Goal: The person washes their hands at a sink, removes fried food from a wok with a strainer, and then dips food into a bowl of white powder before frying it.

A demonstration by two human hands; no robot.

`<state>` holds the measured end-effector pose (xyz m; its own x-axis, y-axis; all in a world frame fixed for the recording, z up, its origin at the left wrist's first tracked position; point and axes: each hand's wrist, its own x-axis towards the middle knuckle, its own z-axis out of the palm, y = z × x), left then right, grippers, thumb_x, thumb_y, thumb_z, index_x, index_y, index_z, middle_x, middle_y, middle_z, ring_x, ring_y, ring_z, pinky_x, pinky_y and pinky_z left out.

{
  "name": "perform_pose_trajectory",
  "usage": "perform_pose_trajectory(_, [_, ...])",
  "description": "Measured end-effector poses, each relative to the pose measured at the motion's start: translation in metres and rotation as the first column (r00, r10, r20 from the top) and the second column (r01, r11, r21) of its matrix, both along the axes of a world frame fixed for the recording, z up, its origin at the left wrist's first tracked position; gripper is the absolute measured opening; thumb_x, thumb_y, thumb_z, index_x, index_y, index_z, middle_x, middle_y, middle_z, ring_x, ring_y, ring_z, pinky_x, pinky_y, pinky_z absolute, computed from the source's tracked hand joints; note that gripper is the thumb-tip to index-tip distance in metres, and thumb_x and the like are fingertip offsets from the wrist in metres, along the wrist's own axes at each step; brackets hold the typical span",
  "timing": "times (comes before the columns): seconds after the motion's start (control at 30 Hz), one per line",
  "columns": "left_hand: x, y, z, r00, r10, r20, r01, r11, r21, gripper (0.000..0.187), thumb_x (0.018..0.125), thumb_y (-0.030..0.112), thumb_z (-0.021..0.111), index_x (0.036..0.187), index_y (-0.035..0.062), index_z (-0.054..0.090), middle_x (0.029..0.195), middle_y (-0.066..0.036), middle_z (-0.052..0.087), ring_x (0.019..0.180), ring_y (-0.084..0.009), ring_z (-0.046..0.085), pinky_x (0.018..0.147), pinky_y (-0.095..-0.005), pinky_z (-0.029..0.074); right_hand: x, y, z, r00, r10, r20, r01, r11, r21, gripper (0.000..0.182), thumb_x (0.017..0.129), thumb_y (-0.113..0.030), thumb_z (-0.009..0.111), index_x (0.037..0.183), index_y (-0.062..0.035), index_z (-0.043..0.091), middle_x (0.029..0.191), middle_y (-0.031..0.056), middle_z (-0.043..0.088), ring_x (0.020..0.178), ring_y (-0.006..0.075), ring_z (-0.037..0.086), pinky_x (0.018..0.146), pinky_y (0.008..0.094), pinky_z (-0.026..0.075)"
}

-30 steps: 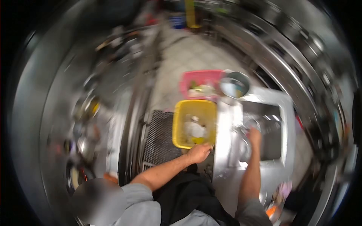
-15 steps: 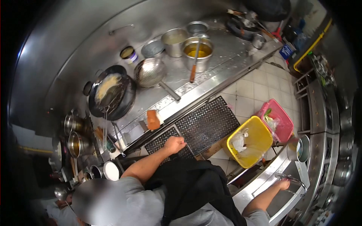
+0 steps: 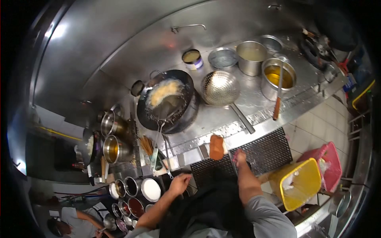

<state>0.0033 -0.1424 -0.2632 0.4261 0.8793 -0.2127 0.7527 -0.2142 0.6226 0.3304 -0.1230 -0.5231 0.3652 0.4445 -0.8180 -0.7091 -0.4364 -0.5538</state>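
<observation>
My left hand (image 3: 181,183) is loosely closed, with nothing visible in it, near the counter's front edge and just beyond a tool handle. My right hand (image 3: 240,159), fingers bunched and partly blurred, is over the black perforated mat (image 3: 270,152); a small reddish patch at its fingertips is too unclear to name. An orange-brown block (image 3: 216,147) lies at the counter edge between the hands. Pale food (image 3: 164,92) bubbles in oil in the black wok (image 3: 186,115), where a long-handled wire strainer (image 3: 158,139) rests. To the wok's right is a perforated ladle (image 3: 220,88).
Metal pots (image 3: 251,59) and an oil pot with a wooden-handled ladle (image 3: 276,107) stand on the right. Yellow (image 3: 291,198) and pink (image 3: 333,174) bins are on the floor. Left are pans (image 3: 113,150) and condiment containers (image 3: 151,189). A co-worker (image 3: 75,222) is at lower left.
The view has swung toward the wok and left side. My right hand has left the sink tap and come to the mat beside the counter. My left hand is nearer the strainer handle.
</observation>
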Motion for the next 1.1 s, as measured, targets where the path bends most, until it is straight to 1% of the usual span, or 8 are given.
perform_pose_trajectory(0.13, [-0.012, -0.010, 0.035, 0.966, 0.258, -0.012, -0.258, 0.966, -0.029, 0.013, 0.085, 0.005, 0.062, 0.097, 0.0035, 0.067, 0.091, -0.015, 0.065, 0.079, -0.0267, 0.065, 0.070, -0.0323, 0.052, -0.042, 0.053, -0.041, 0.826, -0.085, -0.557, 0.079, 0.996, -0.034, 0.034, 0.087, -0.049, 0.053, 0.099, -0.0170, 0.060, 0.080, 0.0031, 0.059, 0.061, 0.0199, 0.052, 0.060, 0.0398, 0.043])
perform_pose_trajectory(0.37, [-0.023, -0.030, 0.051, 0.932, 0.363, 0.012, -0.363, 0.932, 0.017, 0.011, 0.087, 0.002, 0.059, 0.096, 0.0013, 0.067, 0.089, -0.013, 0.066, 0.080, -0.0214, 0.065, 0.071, -0.0299, 0.051, -0.099, 0.072, -0.039, 0.584, -0.396, -0.708, 0.565, 0.825, 0.004, 0.029, 0.087, -0.044, 0.055, 0.087, -0.0150, 0.060, 0.068, 0.0002, 0.056, 0.056, 0.0164, 0.049, 0.053, 0.0348, 0.040])
perform_pose_trajectory(0.57, [-0.009, -0.005, 0.080, 0.925, 0.381, -0.004, -0.380, 0.923, 0.056, 0.010, 0.086, 0.001, 0.059, 0.093, -0.0002, 0.067, 0.087, -0.012, 0.066, 0.080, -0.0206, 0.063, 0.073, -0.0291, 0.049, -0.083, 0.052, -0.071, 0.561, -0.406, -0.722, 0.654, 0.752, 0.086, 0.027, 0.087, -0.041, 0.056, 0.087, -0.0147, 0.061, 0.066, -0.0018, 0.055, 0.056, 0.0132, 0.049, 0.049, 0.0315, 0.040])
perform_pose_trajectory(0.73, [-0.023, 0.008, 0.079, 0.918, 0.397, -0.005, -0.393, 0.911, 0.124, 0.011, 0.087, 0.003, 0.059, 0.093, 0.0000, 0.067, 0.086, -0.011, 0.066, 0.081, -0.0186, 0.062, 0.075, -0.0278, 0.048, -0.006, 0.001, -0.069, 0.925, -0.248, -0.288, 0.234, 0.969, -0.081, 0.015, 0.081, -0.021, 0.057, 0.067, -0.0156, 0.056, 0.053, -0.0044, 0.042, 0.042, 0.0105, 0.034, 0.039, 0.0254, 0.027])
perform_pose_trajectory(0.87, [-0.034, 0.018, 0.070, 0.923, 0.381, 0.055, -0.385, 0.911, 0.150, 0.010, 0.086, 0.002, 0.059, 0.093, 0.0008, 0.067, 0.084, -0.013, 0.065, 0.077, -0.0223, 0.064, 0.071, -0.0298, 0.050, 0.106, -0.029, -0.012, 0.797, -0.520, 0.308, 0.495, 0.854, 0.160, 0.019, 0.089, -0.025, 0.052, 0.078, -0.0110, 0.060, 0.065, -0.0030, 0.051, 0.054, 0.0088, 0.044, 0.046, 0.0230, 0.035])
perform_pose_trajectory(0.93, [-0.037, 0.019, 0.065, 0.909, 0.407, 0.094, -0.417, 0.895, 0.156, 0.009, 0.085, 0.002, 0.059, 0.091, 0.0002, 0.066, 0.082, -0.012, 0.065, 0.075, -0.0222, 0.063, 0.069, -0.0307, 0.049, 0.152, -0.015, 0.124, 0.774, -0.574, 0.268, 0.501, 0.814, 0.295, 0.027, 0.094, -0.033, 0.051, 0.086, -0.0099, 0.062, 0.069, -0.0026, 0.055, 0.056, 0.0084, 0.048, 0.048, 0.0199, 0.036])
perform_pose_trajectory(1.03, [-0.031, 0.022, 0.062, 0.907, 0.390, 0.156, -0.415, 0.890, 0.188, 0.008, 0.084, 0.002, 0.059, 0.089, -0.0001, 0.066, 0.081, -0.012, 0.064, 0.074, -0.0224, 0.062, 0.068, -0.0316, 0.049, 0.204, 0.021, 0.244, 0.951, -0.191, 0.243, 0.067, 0.894, 0.442, 0.061, 0.091, -0.061, 0.043, 0.130, -0.0146, 0.048, 0.104, 0.0052, 0.063, 0.092, 0.0134, 0.056, 0.076, 0.0305, 0.042])
perform_pose_trajectory(1.1, [-0.024, 0.023, 0.062, 0.901, 0.378, 0.214, -0.421, 0.882, 0.214, 0.008, 0.084, 0.001, 0.060, 0.089, -0.0003, 0.065, 0.080, -0.012, 0.064, 0.073, -0.0225, 0.062, 0.068, -0.0320, 0.049, 0.215, 0.064, 0.288, 0.962, 0.008, 0.273, -0.126, 0.900, 0.418, 0.046, 0.093, -0.049, 0.051, 0.121, -0.0135, 0.049, 0.093, 0.0055, 0.064, 0.076, 0.0147, 0.059, 0.067, 0.0303, 0.045])
